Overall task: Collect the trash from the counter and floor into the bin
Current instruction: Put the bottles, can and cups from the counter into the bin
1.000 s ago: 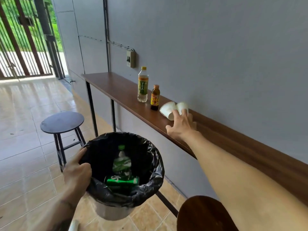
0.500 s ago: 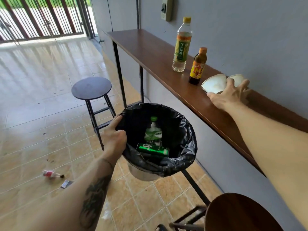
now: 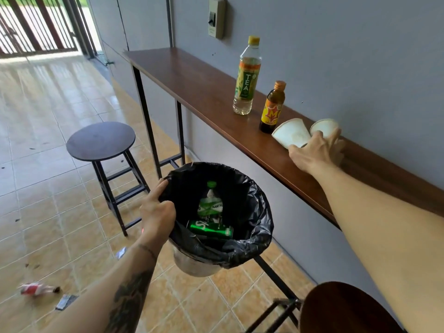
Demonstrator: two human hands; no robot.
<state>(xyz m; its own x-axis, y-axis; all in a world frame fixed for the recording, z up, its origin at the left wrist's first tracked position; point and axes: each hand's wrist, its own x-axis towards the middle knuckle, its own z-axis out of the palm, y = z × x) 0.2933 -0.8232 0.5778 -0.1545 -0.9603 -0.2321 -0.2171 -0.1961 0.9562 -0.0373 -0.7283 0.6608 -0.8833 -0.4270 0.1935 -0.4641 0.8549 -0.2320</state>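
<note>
Bin [image 3: 249, 239] gripped, right hand [image 3: 312, 153] on cups [image 3: 294, 135]

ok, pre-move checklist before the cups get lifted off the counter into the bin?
1. Right hand on the two white paper cups: ok, fingers touch both; closed grip cannot tell.
2. Cups lying on their sides on the brown wooden counter: ok.
3. Black-lined round bin held at its rim by left hand: ok.
4. Bin mouth open, room above the green bottle and green can inside: ok.
5. Small brown glass bottle close beside the nearer cup: not ok, could be knocked.
6. Floor litter, red-labelled bottle, remains: not ok.
</note>
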